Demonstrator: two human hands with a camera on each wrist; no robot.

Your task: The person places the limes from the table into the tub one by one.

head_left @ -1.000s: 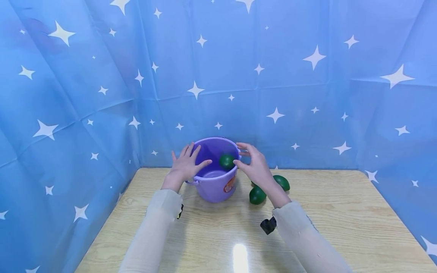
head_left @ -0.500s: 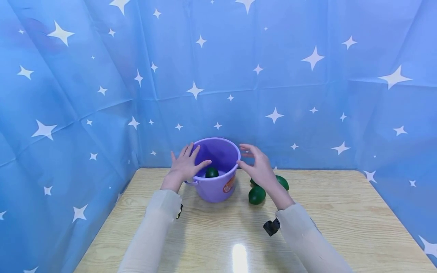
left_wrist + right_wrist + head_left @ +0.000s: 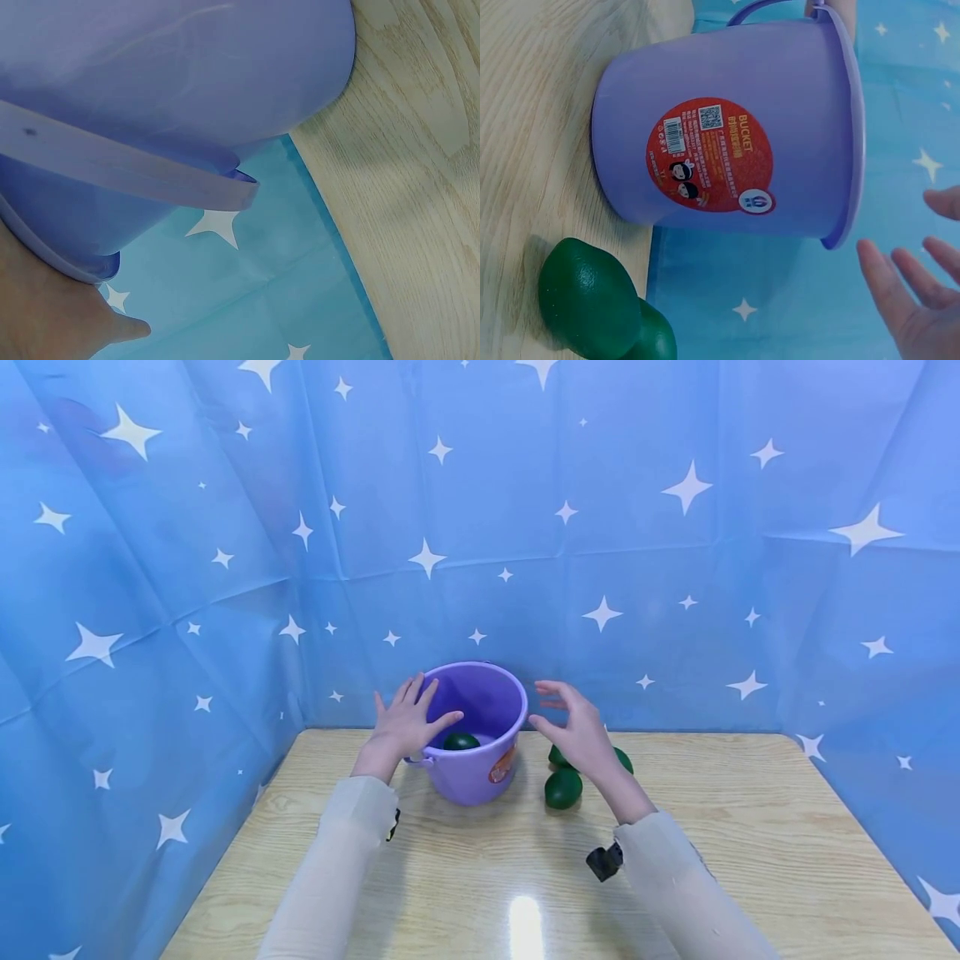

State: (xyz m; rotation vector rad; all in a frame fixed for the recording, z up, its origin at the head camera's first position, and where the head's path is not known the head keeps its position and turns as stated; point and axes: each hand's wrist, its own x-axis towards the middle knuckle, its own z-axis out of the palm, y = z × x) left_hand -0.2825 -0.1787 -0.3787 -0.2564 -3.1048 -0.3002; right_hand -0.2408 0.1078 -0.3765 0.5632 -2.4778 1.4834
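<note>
A purple bucket point(image 3: 468, 777) stands on the table with its mouth tipped towards me in the head view. Inside, at the bottom, lies one green lemon-shaped fruit point(image 3: 461, 741). My left hand point(image 3: 405, 727) rests on the bucket's left rim, fingers spread and thumb reaching over the opening. In the left wrist view, part of that hand point(image 3: 52, 315) touches the rim beside the bucket's handle point(image 3: 135, 161). To the right of the rim, my right hand point(image 3: 579, 731) hovers apart from it, fingers loosely bent and holding nothing. Several more green fruits point(image 3: 563, 788) lie below it, partly hidden by the wrist.
The light wooden table point(image 3: 465, 877) runs back to a blue curtain point(image 3: 510, 527) with white stars, close behind the bucket. A red label point(image 3: 712, 154) is on the bucket's right side. A small black device point(image 3: 604, 862) sits at my right cuff.
The green fruit left my right hand and dropped to the bottom of the bucket, rolling left. My right hand has drawn back rightward from the rim. My left hand has stayed put.
</note>
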